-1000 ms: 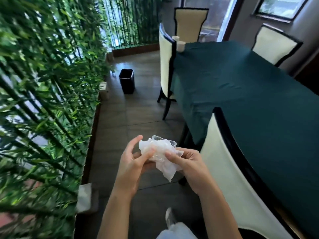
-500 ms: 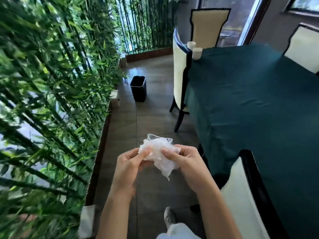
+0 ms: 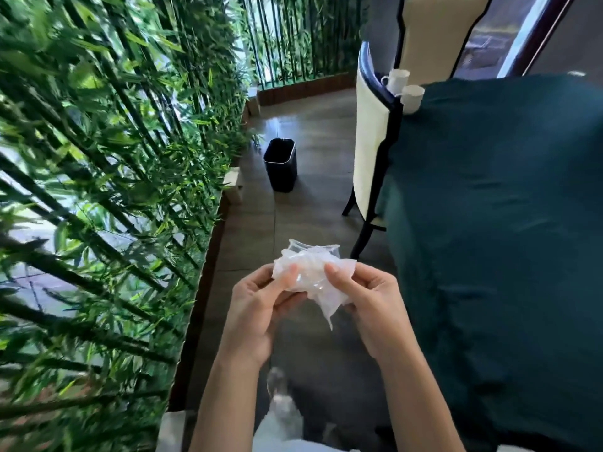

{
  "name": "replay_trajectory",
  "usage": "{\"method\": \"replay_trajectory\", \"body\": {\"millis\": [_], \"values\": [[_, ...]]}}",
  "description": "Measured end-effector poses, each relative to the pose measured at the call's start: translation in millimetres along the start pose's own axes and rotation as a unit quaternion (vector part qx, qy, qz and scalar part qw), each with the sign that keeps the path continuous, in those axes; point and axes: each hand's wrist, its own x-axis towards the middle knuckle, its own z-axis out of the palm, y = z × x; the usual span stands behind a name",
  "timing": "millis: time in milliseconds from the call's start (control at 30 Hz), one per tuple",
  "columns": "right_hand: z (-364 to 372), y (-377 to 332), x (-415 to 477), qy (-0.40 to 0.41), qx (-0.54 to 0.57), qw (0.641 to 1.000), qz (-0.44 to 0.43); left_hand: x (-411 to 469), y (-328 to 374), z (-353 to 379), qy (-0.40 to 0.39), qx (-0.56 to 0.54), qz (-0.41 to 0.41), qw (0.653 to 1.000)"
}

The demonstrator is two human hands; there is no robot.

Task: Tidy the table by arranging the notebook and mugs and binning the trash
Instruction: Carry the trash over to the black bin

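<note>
Left hand (image 3: 261,308) and right hand (image 3: 368,305) both grip crumpled plastic trash (image 3: 310,272) above the floor; a black bin (image 3: 280,164) stands ahead, mugs (image 3: 404,89) at the table's (image 3: 505,190) far corner.

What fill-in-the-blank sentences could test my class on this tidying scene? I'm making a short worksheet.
1. Both hands, left hand and right hand, hold a crumpled wad of clear ____ trash.
2. The black bin stands on the ____, between the bamboo plants and a chair.
3. Two white ____ sit at the far corner of the table.
4. The tablecloth is dark ____.

Missing words: plastic; floor; mugs; green
</note>
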Motion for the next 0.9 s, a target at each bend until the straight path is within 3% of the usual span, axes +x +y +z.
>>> {"method": "replay_trajectory", "body": {"millis": [233, 567, 900], "values": [[20, -5, 115, -0.020, -0.008, 1.000, 0.012, 115, 39, -14, -0.020, -0.018, -0.009, 1.000], [102, -28, 302, -0.046, 0.001, 0.999, 0.010, 293, 137, -54, -0.024, -0.026, -0.001, 0.999], [120, -30, 424, -0.050, -0.058, 0.997, -0.002, 420, 165, -64, -0.017, -0.032, -0.029, 0.999]]}}
